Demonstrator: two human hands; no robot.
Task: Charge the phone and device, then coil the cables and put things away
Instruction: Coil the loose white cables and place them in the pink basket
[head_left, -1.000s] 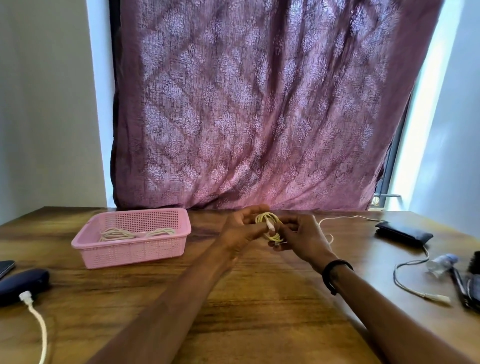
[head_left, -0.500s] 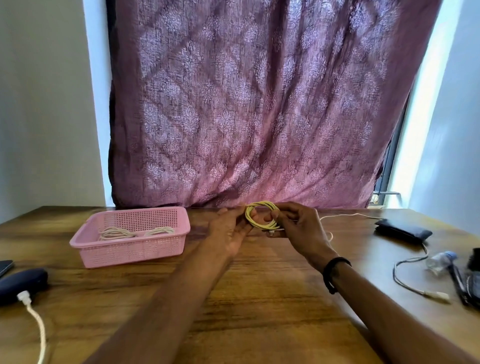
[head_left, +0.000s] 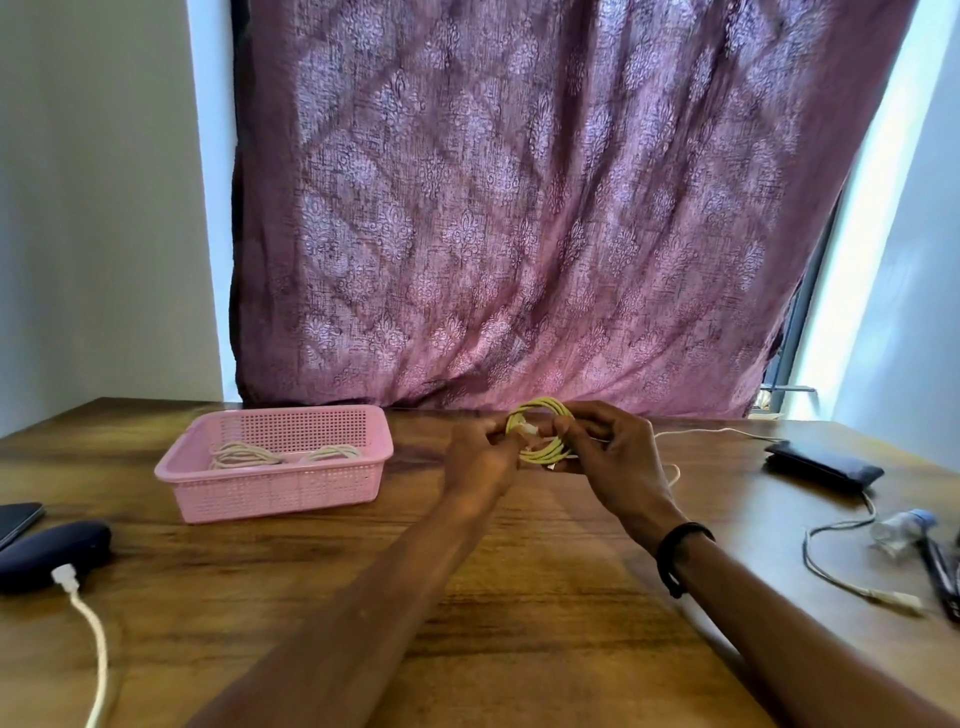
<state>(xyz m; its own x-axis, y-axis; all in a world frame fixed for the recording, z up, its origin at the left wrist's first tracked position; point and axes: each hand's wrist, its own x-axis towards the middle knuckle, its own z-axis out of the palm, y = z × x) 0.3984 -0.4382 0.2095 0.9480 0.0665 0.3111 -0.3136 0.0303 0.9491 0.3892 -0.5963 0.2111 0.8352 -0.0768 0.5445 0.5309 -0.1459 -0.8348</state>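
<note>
1. Right of the pink basket (head_left: 275, 462), above the wooden table (head_left: 545, 571), both hands held a yellowish cable (head_left: 540, 431) wound into a small ring.
2. The left hand (head_left: 480, 462) pinched the ring's near side between thumb and fingertips, probably to stop the loops springing apart.
3. The right hand (head_left: 618, 462) curled its fingers around the ring's far side, apparently tucking in the white plug end.
4. Inside the basket lay two coiled cables (head_left: 280, 454), so this ring likely belonged there next.
5. Left of the basket, a dark device (head_left: 52, 553) sat plugged into a white charging cable (head_left: 93, 639), beside a phone (head_left: 18, 519).
6. Far right of the basket, a loose cable (head_left: 831, 566) trailed from a dark pouch (head_left: 823, 467), not yet coiled.
</note>
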